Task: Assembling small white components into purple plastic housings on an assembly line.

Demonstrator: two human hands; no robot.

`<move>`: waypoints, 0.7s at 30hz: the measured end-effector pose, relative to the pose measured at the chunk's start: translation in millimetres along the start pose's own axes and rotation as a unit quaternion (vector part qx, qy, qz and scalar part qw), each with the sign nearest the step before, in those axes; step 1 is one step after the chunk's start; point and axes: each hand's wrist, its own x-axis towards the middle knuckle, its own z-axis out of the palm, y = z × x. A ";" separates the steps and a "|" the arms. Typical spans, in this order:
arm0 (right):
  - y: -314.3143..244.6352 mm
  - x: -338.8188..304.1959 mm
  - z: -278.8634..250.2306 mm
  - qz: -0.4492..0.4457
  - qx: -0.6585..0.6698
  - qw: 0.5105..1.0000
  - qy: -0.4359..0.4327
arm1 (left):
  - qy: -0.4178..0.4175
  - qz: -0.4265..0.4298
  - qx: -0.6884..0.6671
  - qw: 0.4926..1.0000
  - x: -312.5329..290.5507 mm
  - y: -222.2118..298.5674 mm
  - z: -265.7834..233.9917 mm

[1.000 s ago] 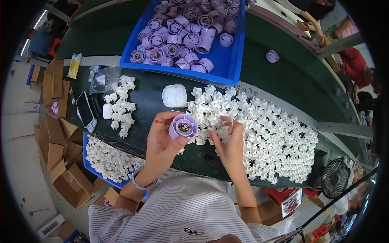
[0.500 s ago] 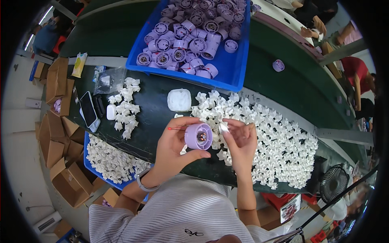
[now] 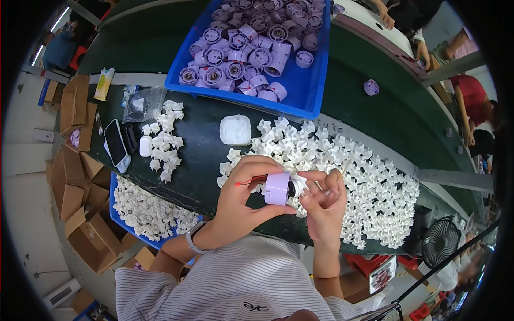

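Observation:
My left hand (image 3: 235,199) is closed around a purple cylindrical motor housing (image 3: 276,189), thumb below and fingers above. A red wire with a small red connector (image 3: 239,184) sticks out of it to the left. The housing lies on its side, its open end facing right. Between the thumb and fingers of my right hand (image 3: 325,209) is a small white fan blade (image 3: 298,186), held against that open end. Whether it is seated there I cannot tell. Many loose white fan blades (image 3: 369,198) spread over the dark green table (image 3: 206,163) beneath and right of my hands.
Beyond my hands stands a blue bin (image 3: 300,104) heaped with purple housings. A white block (image 3: 235,130), a smaller group of fan blades (image 3: 167,142) and a phone (image 3: 114,142) lie to the left. At the right are a black fan (image 3: 441,242) and a lone housing (image 3: 371,87).
The purple housing has turned so its open end faces right instead of toward me. My right hand has brought the white fan blade to that end.

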 end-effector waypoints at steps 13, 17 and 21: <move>-9.6 -2.6 -4.4 -0.044 -0.084 0.995 -0.042 | -0.032 0.004 0.083 0.996 3.4 1.8 -5.9; -18.0 -2.5 -1.3 -0.014 -0.123 0.989 -0.081 | -0.101 0.004 0.074 0.992 9.4 2.5 -10.5; -23.7 -1.3 -0.5 0.016 -0.153 0.982 -0.109 | -0.092 -0.033 0.011 0.995 6.4 0.8 -4.0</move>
